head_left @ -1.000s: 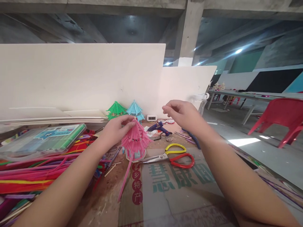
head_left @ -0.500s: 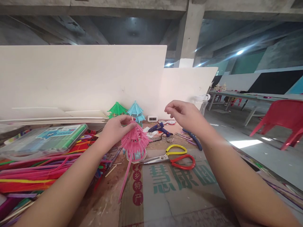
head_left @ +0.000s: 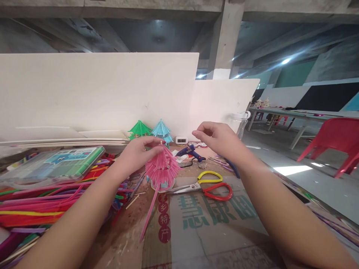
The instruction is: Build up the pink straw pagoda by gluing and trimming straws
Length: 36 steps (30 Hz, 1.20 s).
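My left hand [head_left: 136, 154] pinches the tip of a pink tiered pagoda model [head_left: 163, 171] made of fuzzy pipe cleaners, which stands on a small pale base. A long pink pipe cleaner [head_left: 150, 216] slants from its front down to the tabletop. To the right and higher, my right hand [head_left: 220, 140] hangs in the air with thumb and fingers drawn together; whatever they hold, if anything, is too small to make out. Scissors [head_left: 217, 190] with one yellow and one red handle lie right of the model. Behind them rests a blue glue gun [head_left: 190, 152].
Green [head_left: 139, 129] and light blue pagoda models [head_left: 162, 130] stand by a white board [head_left: 98, 89]. Left are bundled pipe cleaners [head_left: 36, 213] and a clear plastic case [head_left: 50, 168]. A small white clock [head_left: 181, 140] and a clear bottle [head_left: 238, 121] stand at the back.
The pink model's top has tilted slightly toward the right under my left hand. My right hand has shifted a little left and down. The view has moved very slightly.
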Each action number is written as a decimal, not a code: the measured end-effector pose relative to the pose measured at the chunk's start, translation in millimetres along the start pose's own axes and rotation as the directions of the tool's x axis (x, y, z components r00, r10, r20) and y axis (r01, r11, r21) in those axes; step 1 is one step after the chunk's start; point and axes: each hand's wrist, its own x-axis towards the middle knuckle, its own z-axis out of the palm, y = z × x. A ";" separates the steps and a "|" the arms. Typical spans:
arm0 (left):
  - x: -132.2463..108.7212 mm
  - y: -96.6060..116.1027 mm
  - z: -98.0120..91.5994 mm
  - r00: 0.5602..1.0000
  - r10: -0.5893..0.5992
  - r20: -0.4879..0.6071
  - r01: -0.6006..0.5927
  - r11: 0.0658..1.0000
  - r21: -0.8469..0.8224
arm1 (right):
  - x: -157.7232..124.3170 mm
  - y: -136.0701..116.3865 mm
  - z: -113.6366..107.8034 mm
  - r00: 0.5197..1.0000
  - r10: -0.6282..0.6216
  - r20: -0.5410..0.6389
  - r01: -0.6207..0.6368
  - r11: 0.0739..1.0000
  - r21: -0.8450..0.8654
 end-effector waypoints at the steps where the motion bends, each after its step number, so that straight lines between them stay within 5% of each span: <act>1: -0.3 1.5 0.2 1.000 -0.001 0.003 0.001 1.000 0.021 | -0.4 -0.4 -0.1 1.000 -0.004 0.009 0.004 1.000 0.000; 14: 1.3 3.1 3.0 0.998 -0.052 -0.028 0.052 0.999 0.010 | -6.2 -7.6 -0.3 0.993 -0.080 0.089 0.074 0.995 0.067; 24: 5.1 -18.2 -0.4 0.999 -0.048 -0.025 0.048 0.999 -0.003 | -11.4 -16.0 -8.7 0.989 -0.109 0.098 0.094 0.986 0.141; 28: 0.9 -15.9 2.4 0.994 -0.112 0.012 0.112 0.993 -0.046 | -4.8 -5.4 -12.8 0.992 -0.067 0.104 0.055 0.992 0.110; 33: -18.0 -27.7 18.0 0.968 -0.157 -0.197 0.130 0.981 -0.141 | -9.9 27.6 -19.5 0.982 0.009 0.191 -0.008 1.000 -0.009; 36: -33.9 -40.9 30.1 0.962 -0.194 -0.193 0.141 0.956 -0.257 | -23.7 60.9 -10.6 0.940 0.108 0.324 -0.039 0.977 -0.211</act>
